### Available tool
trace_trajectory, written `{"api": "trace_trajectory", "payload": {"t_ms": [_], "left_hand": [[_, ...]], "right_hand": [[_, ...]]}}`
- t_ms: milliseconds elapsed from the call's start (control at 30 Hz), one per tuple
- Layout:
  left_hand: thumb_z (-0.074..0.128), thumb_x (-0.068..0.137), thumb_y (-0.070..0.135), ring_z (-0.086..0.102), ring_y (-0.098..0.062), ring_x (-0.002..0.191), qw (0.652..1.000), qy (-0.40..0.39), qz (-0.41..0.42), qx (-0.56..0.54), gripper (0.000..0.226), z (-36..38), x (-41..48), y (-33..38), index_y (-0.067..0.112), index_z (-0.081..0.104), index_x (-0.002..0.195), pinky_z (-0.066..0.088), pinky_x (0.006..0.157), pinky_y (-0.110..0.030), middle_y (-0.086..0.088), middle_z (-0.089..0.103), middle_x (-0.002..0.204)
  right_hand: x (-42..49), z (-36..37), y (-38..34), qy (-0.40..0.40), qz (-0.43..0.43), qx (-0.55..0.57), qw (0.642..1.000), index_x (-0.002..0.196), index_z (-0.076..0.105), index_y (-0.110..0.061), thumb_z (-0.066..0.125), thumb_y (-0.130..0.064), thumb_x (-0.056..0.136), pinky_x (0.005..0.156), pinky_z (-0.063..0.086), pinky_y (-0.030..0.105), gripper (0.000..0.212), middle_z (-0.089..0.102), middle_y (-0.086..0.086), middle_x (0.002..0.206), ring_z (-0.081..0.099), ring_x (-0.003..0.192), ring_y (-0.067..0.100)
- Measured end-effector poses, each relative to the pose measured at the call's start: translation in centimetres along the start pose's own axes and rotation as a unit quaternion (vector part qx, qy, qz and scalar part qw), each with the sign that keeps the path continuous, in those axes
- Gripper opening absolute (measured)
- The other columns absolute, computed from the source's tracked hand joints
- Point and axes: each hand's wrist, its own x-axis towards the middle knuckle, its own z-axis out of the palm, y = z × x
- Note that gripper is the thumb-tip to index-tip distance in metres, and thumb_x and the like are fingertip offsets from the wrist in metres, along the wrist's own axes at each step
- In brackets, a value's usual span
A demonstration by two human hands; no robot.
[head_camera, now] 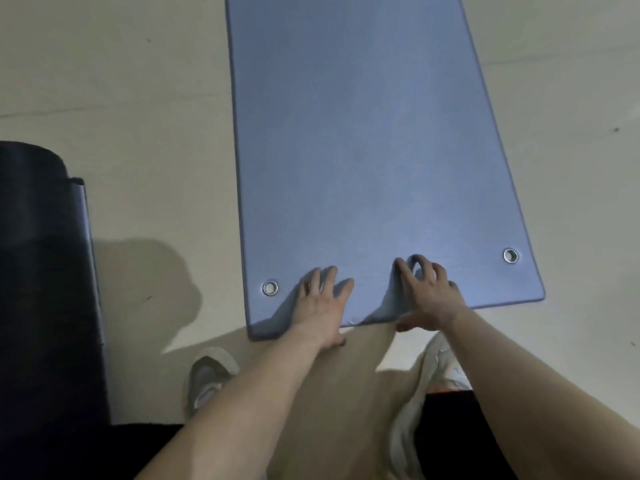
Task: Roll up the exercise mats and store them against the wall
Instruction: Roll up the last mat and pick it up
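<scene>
While the left hand (322, 303) and right hand (427, 296) pinch the mat (363, 133) at its near edge, fingers on top, thumbs under, rolling is only starting. Next move, in my judgement: a tight, even first turn.

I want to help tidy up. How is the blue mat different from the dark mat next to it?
The blue mat lies flat on the floor; the dark mat looks rolled up. The blue mat is light blue with metal rings by its near corners; the dark mat looks nearly black, with no rings showing. Both sit on the floor.
</scene>
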Motion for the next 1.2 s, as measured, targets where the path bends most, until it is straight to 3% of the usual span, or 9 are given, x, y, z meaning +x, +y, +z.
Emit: {"api": "trace_trajectory", "payload": {"t_ms": [133,267,400,533,667,767,1000,1100,1200], "left_hand": [[0.086,0.063,0.059,0.03,-0.039,0.133,0.994,0.082,-0.004,0.072,0.105,1.7,1.4,0.0,0.032,0.025,0.144,0.036,0.103,-0.05,-0.01,0.015,0.154],[0.08,0.069,0.051,0.047,-0.037,0.121,0.991,0.098,0.038,0.083,0.073,1.6,0.4,-0.5,0.026,0.049,0.13,0.053,0.083,-0.044,-0.013,0.037,0.149],[0.055,0.075,0.034,0.071,-0.025,0.077,0.972,0.199,0.12,0.042,0.028,1.5,-1.6,-0.6,0.015,0.069,0.089,0.051,0.047,-0.031,-0.005,0.074,0.098],[0.047,0.089,0.027,0.063,-0.034,0.049,0.944,0.309,0.116,-0.018,0.026,-2.2,-2.4,-1.8,0.012,0.067,0.085,0.047,0.036,-0.036,-0.006,0.066,0.065],[0.057,0.098,0.022,0.067,-0.038,0.062,0.938,0.343,0.016,-0.046,0.018,-7.8,-2.2,-2.0,0.015,0.067,0.111,0.048,0.05,-0.039,-0.009,0.073,0.088],[0.077,0.082,0.008,0.06,-0.031,0.081,0.926,0.376,-0.008,0.027,0.033,-10.7,-0.8,-2.5,0.023,0.067,0.11,0.04,0.062,-0.036,-0.006,0.063,0.101],[0.081,0.08,0.027,0.055,-0.029,0.081,0.907,0.416,-0.027,0.058,0.024,-10.1,3.9,-3.9,0.022,0.074,0.103,0.041,0.068,-0.038,-0.004,0.061,0.096],[0.059,0.084,0.069,0.053,-0.03,0.102,0.952,0.297,-0.043,0.066,0.07,-6.8,4.1,-3.7,0.019,0.059,0.133,0.042,0.089,-0.042,-0.004,0.059,0.121],[0.063,0.077,0.076,0.045,-0.03,0.121,0.969,0.229,-0.027,0.086,0.099,-4.4,4.8,-3.9,0.018,0.035,0.152,0.034,0.109,-0.043,-0.005,0.045,0.141]], "right_hand": [[0.7,2.3,2.2,0.114,-0.045,-0.069,0.99,0.146,0.025,-0.036,0.09,-0.048,0.058,0.088,0.05,0.045,0.111,0.028,0.002,0.147,0.04,0.127,0.035],[0.3,2.8,3.6,0.135,-0.125,-0.075,0.98,0.128,0.058,-0.013,0.09,-0.055,0.054,0.058,0.059,0.04,0.09,0.057,0.01,0.132,0.059,0.114,0.04],[-2.0,1.7,4.3,0.195,-0.181,-0.029,0.963,0.112,0.067,-0.01,0.052,-0.062,0.07,0.05,0.055,0.035,0.069,0.07,0.007,0.1,0.07,0.087,0.034],[-3.6,-2.4,4.8,0.358,-0.127,-0.008,0.925,0.097,0.067,-0.014,0.066,-0.055,0.089,0.053,0.05,0.035,0.042,0.067,0.007,0.084,0.065,0.075,0.035],[-3.0,-7.6,2.5,0.448,-0.057,0.009,0.892,0.091,0.061,-0.01,0.07,-0.041,0.093,0.065,0.043,0.041,0.032,0.06,0.014,0.089,0.057,0.079,0.039],[-1.2,-9.7,0.8,0.471,0.012,0.033,0.881,0.09,0.062,-0.01,0.065,-0.039,0.098,0.073,0.032,0.042,0.03,0.057,0.014,0.091,0.049,0.081,0.037],[4.5,-10.4,-0.1,0.395,0.01,0.032,0.918,0.103,0.072,-0.012,0.053,-0.044,0.103,0.077,0.041,0.041,0.037,0.063,0.009,0.103,0.054,0.092,0.034],[5.1,-7.1,1.5,0.345,-0.066,0.018,0.936,0.124,0.068,-0.014,0.047,-0.066,0.093,0.096,0.047,0.044,0.064,0.063,0.006,0.12,0.056,0.108,0.033],[5.0,-4.5,4.3,0.275,-0.126,-0.062,0.951,0.154,0.043,-0.017,0.045,-0.084,0.078,0.12,0.028,0.05,0.102,0.049,0.007,0.149,0.042,0.139,0.033]]}}
